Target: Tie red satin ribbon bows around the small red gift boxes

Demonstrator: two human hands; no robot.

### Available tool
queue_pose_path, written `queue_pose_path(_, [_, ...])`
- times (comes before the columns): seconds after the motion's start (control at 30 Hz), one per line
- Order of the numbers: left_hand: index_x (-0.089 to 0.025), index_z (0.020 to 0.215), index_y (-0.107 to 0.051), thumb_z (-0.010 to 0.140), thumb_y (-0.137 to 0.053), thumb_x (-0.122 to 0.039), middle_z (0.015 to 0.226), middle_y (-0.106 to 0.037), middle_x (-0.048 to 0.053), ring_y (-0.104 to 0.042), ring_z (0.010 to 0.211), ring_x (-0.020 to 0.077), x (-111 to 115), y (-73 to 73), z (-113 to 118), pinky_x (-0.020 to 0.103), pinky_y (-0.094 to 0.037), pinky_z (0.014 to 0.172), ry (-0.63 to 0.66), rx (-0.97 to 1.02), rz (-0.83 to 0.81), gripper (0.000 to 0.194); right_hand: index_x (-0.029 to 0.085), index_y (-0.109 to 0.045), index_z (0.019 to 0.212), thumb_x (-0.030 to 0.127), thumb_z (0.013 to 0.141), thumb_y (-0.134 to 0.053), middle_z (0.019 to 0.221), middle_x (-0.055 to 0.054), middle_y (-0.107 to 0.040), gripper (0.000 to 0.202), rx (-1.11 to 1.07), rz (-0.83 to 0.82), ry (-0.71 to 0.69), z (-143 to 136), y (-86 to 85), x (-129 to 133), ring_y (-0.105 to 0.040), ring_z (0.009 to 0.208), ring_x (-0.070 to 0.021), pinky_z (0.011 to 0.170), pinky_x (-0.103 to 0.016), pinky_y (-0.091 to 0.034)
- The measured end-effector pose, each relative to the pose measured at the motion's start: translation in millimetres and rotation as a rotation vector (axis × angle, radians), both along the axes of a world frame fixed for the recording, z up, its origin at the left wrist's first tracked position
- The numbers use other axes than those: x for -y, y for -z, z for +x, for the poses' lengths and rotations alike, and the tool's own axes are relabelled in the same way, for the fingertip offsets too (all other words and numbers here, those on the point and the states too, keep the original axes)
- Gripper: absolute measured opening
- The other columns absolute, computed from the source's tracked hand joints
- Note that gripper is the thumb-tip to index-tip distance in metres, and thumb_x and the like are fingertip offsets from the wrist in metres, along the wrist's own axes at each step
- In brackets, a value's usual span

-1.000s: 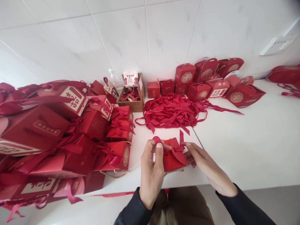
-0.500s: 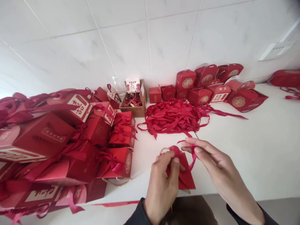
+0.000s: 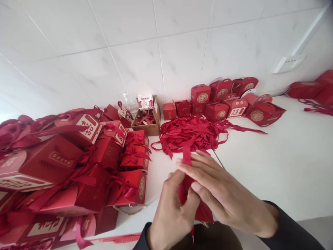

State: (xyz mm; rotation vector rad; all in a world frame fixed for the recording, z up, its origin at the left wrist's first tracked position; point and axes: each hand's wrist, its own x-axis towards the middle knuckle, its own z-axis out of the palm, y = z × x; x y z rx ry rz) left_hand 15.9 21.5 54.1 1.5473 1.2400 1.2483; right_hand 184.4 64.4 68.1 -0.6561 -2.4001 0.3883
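While the white bench [image 3: 260,166] runs across the view, a pile of red boxes [image 3: 61,152], several topped with ribbon bows, takes up its left end. Beyond your hands, nearer the wall, lies a heap of loose ribbons [image 3: 194,133].

Your right hand [image 3: 223,194], half a second ago out to the side, now lies across your left hand [image 3: 174,211]. You appear, in judgement, to have gone from drawing ribbon out to working it close over the lid; a finished knot is not confirmed. Your left hand is clasped about the top of the red box [image 3: 204,211], thumb toward fingers. Your right has its fingers laid over the work; whether they grip anything cannot be determined.

The red box is at the bench's front edge, between you and the heap, mostly covered by your hands. Its exposed part is plain red, with no damage visible. The ribbon strip [image 3: 186,154] rises flat past your right fingertips toward the heap. A twisted cord [image 3: 203,224] shows at the box's near edge.
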Motion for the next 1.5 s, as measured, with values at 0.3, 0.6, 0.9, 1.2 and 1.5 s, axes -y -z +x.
queue_pose_path(0.3, [-0.018,0.079,-0.058,0.100,-0.057,-0.049,0.068,-0.052,-0.002,-0.046,0.067,0.0122,-5,1.0,-12,0.024,-0.040,0.068,0.082,0.160,-0.234,0.037,0.038,-0.030,0.157,0.031,0.112,-0.038,0.151,-0.003,-0.056,0.047,-0.175,-0.349,0.164,6,9.2,4,-0.055,0.137,-0.0206,0.111,-0.041,-0.050])
queue_pose_path(0.6, [-0.018,0.077,-0.054,0.096,-0.066,-0.046,0.072,-0.053,-0.003,-0.044,0.068,0.0107,-9,-8.9,-15,0.023,-0.039,0.070,0.117,0.223,-0.201,0.036,0.026,-0.064,0.112,0.015,0.104,-0.053,0.105,-0.005,-0.064,0.017,-0.227,-0.167,0.212,1,9.6,-6,-0.063,0.102,-0.0209,0.087,-0.035,-0.054])
queue_pose_path(0.9, [-0.017,0.086,-0.061,0.099,-0.060,-0.045,0.069,-0.053,-0.004,-0.047,0.066,0.0111,-17,-13.4,-9,0.024,-0.040,0.067,0.147,0.098,-0.183,0.031,0.024,-0.061,0.133,0.008,0.104,-0.051,0.109,-0.004,-0.070,0.034,-0.278,0.147,0.263,-3,-3.9,-15,-0.061,0.104,-0.0205,0.091,-0.035,-0.051])
queue_pose_path(1.2, [-0.018,0.085,-0.058,0.099,-0.059,-0.041,0.073,-0.057,-0.002,-0.054,0.068,0.0128,-26,-18.6,-4,0.027,-0.044,0.071,0.162,0.089,-0.145,0.027,0.026,-0.038,0.159,0.001,0.101,-0.039,0.152,-0.003,-0.056,0.063,-0.225,0.163,0.241,-2,-3.9,-17,-0.041,0.145,-0.0188,0.116,-0.038,-0.046])
queue_pose_path(1.5, [-0.019,0.082,-0.056,0.100,-0.052,-0.033,0.072,-0.053,-0.002,-0.048,0.071,0.0136,-29,-21.3,1,0.026,-0.041,0.067,0.015,-0.103,0.025,0.023,0.031,-0.040,0.159,0.014,0.108,-0.039,0.159,0.000,-0.048,0.054,-0.154,0.049,0.171,-1,-10.4,-12,-0.034,0.151,-0.0190,0.121,-0.039,-0.042])
